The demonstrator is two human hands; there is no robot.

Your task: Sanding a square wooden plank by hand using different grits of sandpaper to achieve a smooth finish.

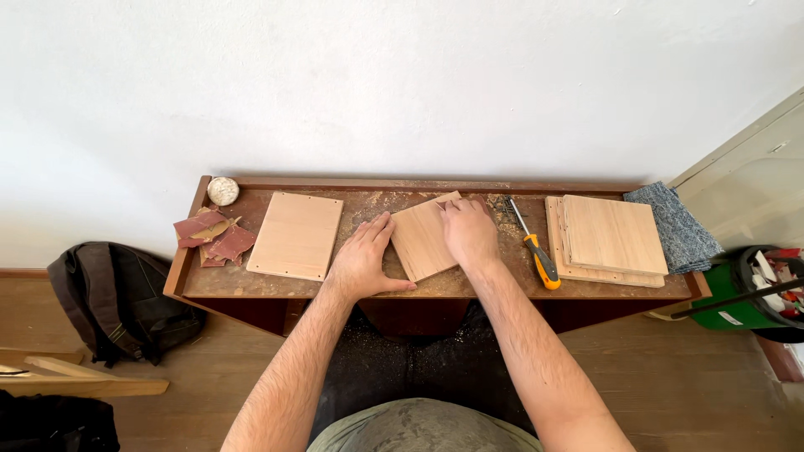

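— What is seen at the table [251, 289]?
— A small wooden board [423, 238] is pressed flat mid-table by the left hand [362, 259], fingers spread; the right hand [469, 233] is curled on its edge, perhaps over sandpaper.
— And nearby?
— A screwdriver [536, 251] is laid just right.

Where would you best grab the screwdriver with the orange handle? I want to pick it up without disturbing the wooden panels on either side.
Take the screwdriver by its orange handle, the thick end nearest the table's front edge, coming from above and the front. It lies flat, shaft pointing toward the wall, in the gap between the right hand on the small panel and the stacked panels; the handle looks free on both sides.
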